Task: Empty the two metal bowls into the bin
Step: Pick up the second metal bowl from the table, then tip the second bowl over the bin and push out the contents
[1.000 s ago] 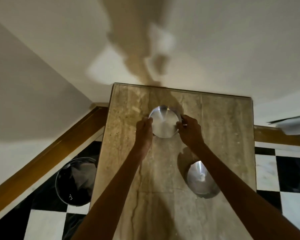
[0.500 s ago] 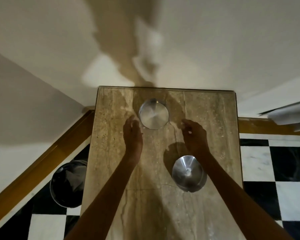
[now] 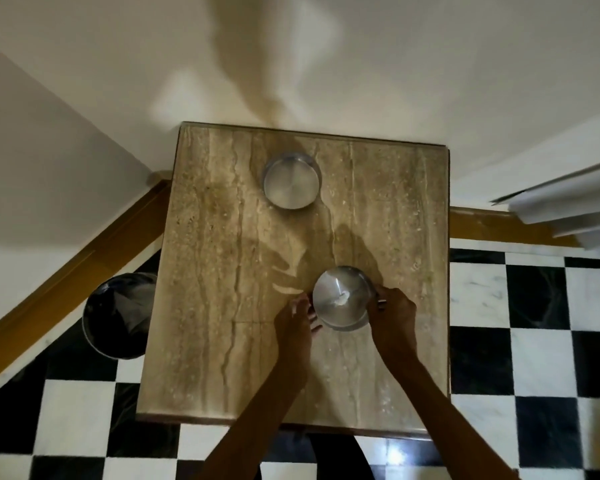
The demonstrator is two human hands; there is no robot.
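Two metal bowls stand on a beige stone table (image 3: 222,271). The far bowl (image 3: 291,184) sits near the table's back edge, looks empty, and no hand touches it. Inside the near bowl (image 3: 336,292) lies a small white scrap (image 3: 340,300). My right hand (image 3: 392,311) grips this bowl's right rim. My left hand (image 3: 297,318) is at its left rim with the fingers apart; I cannot tell whether it touches the bowl. The round bin (image 3: 118,320), lined with a dark bag, stands on the floor left of the table.
The table's back edge is against a white wall. A brown skirting board (image 3: 66,271) runs behind the bin. The floor (image 3: 534,341) is black and white checked tile. A white slatted thing (image 3: 568,209) juts in at the right.
Both hands let go of the far bowl and drew back to the near bowl. The right hand has taken its rim. The far bowl stays on the table.
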